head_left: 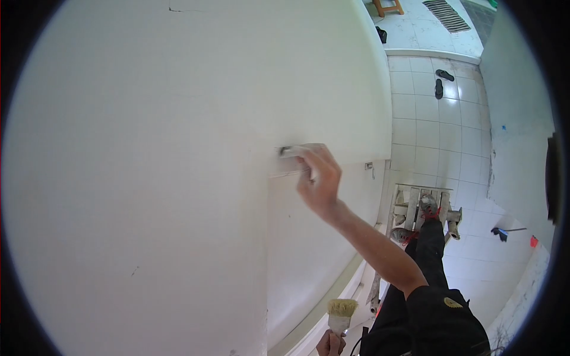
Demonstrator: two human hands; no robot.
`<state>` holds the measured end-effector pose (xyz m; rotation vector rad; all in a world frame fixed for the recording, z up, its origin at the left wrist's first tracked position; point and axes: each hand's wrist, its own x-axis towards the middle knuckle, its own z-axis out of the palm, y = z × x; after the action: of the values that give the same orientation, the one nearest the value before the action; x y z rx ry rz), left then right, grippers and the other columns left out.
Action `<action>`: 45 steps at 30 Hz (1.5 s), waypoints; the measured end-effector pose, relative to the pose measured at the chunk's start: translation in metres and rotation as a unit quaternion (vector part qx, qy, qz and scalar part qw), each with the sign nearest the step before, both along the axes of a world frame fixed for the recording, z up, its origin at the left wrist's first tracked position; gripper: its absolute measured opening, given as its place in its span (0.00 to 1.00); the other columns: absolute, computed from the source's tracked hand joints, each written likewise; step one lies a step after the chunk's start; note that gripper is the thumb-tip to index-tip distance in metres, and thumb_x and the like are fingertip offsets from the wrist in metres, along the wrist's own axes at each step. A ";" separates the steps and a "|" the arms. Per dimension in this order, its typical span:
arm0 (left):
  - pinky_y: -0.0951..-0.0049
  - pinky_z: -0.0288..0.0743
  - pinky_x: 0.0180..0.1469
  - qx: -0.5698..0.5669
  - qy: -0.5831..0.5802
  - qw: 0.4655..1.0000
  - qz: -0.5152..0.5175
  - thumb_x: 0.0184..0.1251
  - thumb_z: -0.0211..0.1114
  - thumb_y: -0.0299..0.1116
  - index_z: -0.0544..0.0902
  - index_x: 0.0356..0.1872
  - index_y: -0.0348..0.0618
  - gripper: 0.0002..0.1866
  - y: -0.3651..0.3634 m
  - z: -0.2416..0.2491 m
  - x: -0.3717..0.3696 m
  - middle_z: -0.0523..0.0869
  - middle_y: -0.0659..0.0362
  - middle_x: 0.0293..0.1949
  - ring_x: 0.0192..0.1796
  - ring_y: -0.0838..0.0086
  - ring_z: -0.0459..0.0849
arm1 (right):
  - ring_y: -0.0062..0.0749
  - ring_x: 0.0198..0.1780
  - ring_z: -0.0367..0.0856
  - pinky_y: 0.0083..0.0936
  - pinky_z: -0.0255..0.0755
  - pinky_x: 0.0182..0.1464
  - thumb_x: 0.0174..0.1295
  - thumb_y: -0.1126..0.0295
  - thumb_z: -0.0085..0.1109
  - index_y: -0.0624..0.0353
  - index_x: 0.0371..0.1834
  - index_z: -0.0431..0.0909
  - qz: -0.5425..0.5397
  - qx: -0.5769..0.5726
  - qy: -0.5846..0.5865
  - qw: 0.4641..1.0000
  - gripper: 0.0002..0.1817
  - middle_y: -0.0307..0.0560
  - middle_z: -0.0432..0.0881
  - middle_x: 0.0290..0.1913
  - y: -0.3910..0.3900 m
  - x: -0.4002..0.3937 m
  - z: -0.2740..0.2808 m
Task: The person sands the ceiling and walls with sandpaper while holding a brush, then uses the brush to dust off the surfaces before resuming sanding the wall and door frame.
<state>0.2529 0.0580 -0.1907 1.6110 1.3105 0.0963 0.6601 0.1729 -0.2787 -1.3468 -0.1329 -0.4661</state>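
My right hand (pixel 320 175) reaches across to the white wall (pixel 148 178). Its bent fingers close on a small pale piece with a dark end (pixel 286 152), smeared by motion, so I cannot make out its kind. That piece is at or very near the wall, just above the corner of a recessed section (pixel 314 219). Low in view, my left hand (pixel 331 344) is closed round the handle of a wide paintbrush (pixel 341 314), whose yellowish bristles point up, away from the hand.
My shoes stand on a worn wooden platform (pixel 409 207) above the white tiled floor (pixel 409 130). Black slippers (pixel 439 89), a dark brush with a thin handle (pixel 502 233) and a striped mat (pixel 446 16) lie on the floor. A pale wall (pixel 516 118) rises at the right.
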 end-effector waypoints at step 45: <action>0.80 0.48 0.22 -0.043 0.051 0.998 -0.007 0.79 0.53 0.43 0.77 0.31 0.43 0.17 0.005 -0.012 0.012 0.63 0.72 0.18 0.19 0.87 0.56 | 0.31 0.42 0.80 0.28 0.78 0.40 0.38 0.83 0.67 0.46 0.40 0.86 -0.004 -0.023 -0.358 0.933 0.23 0.39 0.81 0.43 0.008 0.056 0.005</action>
<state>0.2649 0.0626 -0.2022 1.5680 1.3627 -0.0505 0.7164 0.1811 -0.2742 -1.1660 -0.7433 -0.9533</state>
